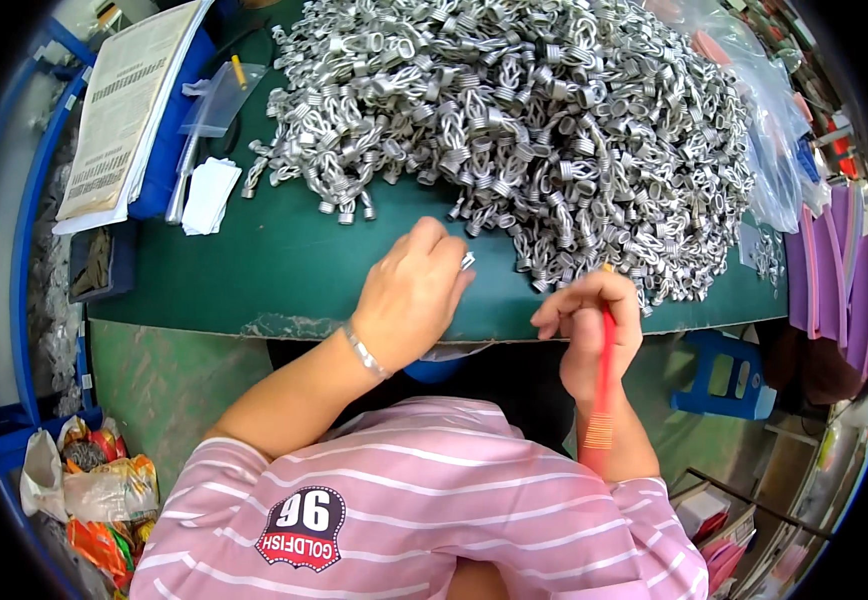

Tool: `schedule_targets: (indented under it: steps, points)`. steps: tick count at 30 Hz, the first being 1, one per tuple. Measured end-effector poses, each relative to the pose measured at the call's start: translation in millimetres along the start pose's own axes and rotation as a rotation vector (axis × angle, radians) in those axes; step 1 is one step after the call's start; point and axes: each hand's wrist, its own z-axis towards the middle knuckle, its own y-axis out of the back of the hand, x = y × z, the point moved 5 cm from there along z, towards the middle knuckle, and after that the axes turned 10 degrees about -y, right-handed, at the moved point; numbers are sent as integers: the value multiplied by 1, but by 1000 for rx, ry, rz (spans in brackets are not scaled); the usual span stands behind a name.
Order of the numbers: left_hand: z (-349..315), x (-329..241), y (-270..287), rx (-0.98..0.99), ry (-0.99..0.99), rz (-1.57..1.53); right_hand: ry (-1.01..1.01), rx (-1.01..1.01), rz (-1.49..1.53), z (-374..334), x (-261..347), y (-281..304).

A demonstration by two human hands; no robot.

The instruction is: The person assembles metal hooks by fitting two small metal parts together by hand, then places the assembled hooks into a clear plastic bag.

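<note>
A big heap of small silvery metal pieces (534, 110), each with twisted loops and ribbed ends, covers the far part of the green table (254, 270). Close to the near edge of the heap, my left hand (412, 285) is closed with a small silvery piece (468, 261) showing at its fingertips. My right hand (594, 330), at the table's front edge, has its fingers curled round a slim red tool (608, 350). A yellow tip shows at its far end and orange bands near my forearm; its exact kind I cannot make out.
At the left lie papers (124, 110) on a blue holder, a small stack of white slips (211, 196) and a clear bag (224, 100). Clear plastic sheeting (769, 140) borders the heap's right side. A blue stool (724, 375) stands under the right edge.
</note>
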Motion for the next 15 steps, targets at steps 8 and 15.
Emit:
schedule_targets:
  steps: [8, 15]
  points:
    - [-5, 1, 12, 55, -112, -86, 211, 105, -359, 5, 3, -26]
    - [-17, -4, 7, -39, 314, -671, 112, 92, -142, 5, -3, -20]
